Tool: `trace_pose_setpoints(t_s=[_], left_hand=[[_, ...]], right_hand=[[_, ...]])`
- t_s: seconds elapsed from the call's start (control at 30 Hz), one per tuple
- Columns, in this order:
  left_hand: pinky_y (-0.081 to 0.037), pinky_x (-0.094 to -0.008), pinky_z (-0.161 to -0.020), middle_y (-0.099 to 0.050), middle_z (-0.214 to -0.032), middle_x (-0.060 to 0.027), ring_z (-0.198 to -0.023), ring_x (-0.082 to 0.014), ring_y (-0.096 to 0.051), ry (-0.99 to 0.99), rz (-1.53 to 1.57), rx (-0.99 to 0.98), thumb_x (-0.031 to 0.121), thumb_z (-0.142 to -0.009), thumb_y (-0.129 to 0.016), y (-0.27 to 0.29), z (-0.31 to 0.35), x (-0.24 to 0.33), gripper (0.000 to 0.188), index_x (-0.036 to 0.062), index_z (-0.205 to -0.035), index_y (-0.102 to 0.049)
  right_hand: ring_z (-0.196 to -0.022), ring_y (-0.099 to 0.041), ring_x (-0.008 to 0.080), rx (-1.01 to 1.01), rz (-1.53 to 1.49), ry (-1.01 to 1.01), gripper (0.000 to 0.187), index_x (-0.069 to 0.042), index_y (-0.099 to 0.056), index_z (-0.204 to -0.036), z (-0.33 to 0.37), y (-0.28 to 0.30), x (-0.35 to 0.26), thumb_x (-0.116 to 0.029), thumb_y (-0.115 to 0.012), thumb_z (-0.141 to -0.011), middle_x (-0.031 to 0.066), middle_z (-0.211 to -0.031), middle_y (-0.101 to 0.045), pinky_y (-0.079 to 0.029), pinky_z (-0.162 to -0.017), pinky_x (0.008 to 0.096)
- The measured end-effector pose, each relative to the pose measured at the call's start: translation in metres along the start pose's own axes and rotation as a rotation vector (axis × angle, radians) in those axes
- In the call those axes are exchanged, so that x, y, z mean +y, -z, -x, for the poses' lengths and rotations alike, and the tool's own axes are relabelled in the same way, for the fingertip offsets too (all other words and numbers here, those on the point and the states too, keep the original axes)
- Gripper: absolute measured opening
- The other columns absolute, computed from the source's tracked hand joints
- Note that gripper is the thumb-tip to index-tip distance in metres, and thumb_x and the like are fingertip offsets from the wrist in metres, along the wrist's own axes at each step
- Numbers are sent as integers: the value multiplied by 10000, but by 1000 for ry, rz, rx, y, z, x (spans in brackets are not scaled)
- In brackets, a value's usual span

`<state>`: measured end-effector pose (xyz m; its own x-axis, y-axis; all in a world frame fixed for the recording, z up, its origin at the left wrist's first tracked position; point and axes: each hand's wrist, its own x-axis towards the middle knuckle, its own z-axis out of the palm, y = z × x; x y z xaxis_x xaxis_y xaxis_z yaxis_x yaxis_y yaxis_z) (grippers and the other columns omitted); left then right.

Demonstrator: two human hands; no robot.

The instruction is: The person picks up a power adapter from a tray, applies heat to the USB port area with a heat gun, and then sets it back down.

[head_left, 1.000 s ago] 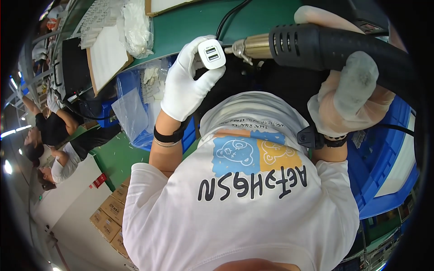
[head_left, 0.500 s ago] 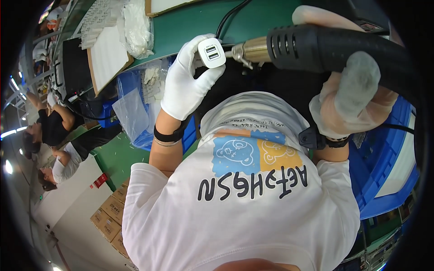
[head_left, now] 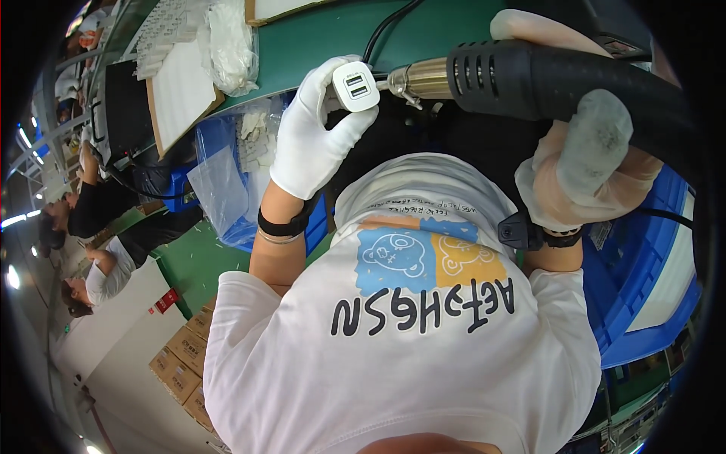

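A white USB charger (head_left: 356,86) with two ports facing up is pinched between the thumb and fingers of my left hand (head_left: 314,132), which wears a white glove. My right hand (head_left: 586,151) has translucent covers on its fingers and is wrapped round a thick black hand-held tool with a vented collar (head_left: 491,81). From the collar a metal nozzle (head_left: 422,81) points left, its narrow tip at the charger's right side. Whether the tip touches the charger I cannot tell. The tool's black body partly hides my right fingers.
Beyond my hands lies a green worktop (head_left: 318,45) with a black cable (head_left: 382,29). To the left are a clear plastic bag (head_left: 231,49), a white board (head_left: 181,94) and a blue bin (head_left: 215,208). A blue crate (head_left: 650,280) stands right. Co-workers (head_left: 106,204) are at far left.
My hands, the charger and the tool have barely moved. At far left, a co-worker's arm and body have shifted.
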<state>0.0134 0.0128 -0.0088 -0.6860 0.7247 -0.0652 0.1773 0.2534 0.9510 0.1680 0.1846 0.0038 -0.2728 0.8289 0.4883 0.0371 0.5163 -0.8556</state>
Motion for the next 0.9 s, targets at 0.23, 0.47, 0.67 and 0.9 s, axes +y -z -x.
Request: trace_pose_setpoints(t_s=[0.23,0.47,0.67,0.9], left_hand=[[-467,-303,-923,-549,-1186,-59,-1048,-156,-566,-42,20,-4,19,-778,-704,1,-4,-3,525,54,-1250,-477],[-473,-296,-921,-570,-1155,-62,-1030,-151,-579,-6,37,44,36,-760,-734,-2,-5,-4,561,31,-1250,-460],[-482,-295,-913,-574,-1138,-63,-1028,-148,-580,33,101,66,38,-748,-748,-3,-5,-3,569,24,-1235,-456],[-495,-292,-895,-563,-1140,-63,-1026,-150,-580,-5,117,73,36,-736,-760,-5,-7,-4,566,26,-1215,-459]], right_hand=[[-644,-684,198,-487,-443,499,560,56,-687,-826,-62,-15,-9,-459,-494,-928,190,-799,-697,-558,-611,251],[-617,-675,184,-340,-304,367,573,100,-624,-947,-45,-15,-23,-455,-484,-936,198,-806,-694,-562,-622,251],[-606,-670,179,-289,-168,344,602,135,-575,-1017,-44,-18,-34,-453,-476,-941,202,-802,-692,-560,-619,243],[-612,-672,176,-306,-223,446,602,152,-551,-1041,-45,-15,-26,-437,-475,-946,199,-796,-692,-555,-605,232]])
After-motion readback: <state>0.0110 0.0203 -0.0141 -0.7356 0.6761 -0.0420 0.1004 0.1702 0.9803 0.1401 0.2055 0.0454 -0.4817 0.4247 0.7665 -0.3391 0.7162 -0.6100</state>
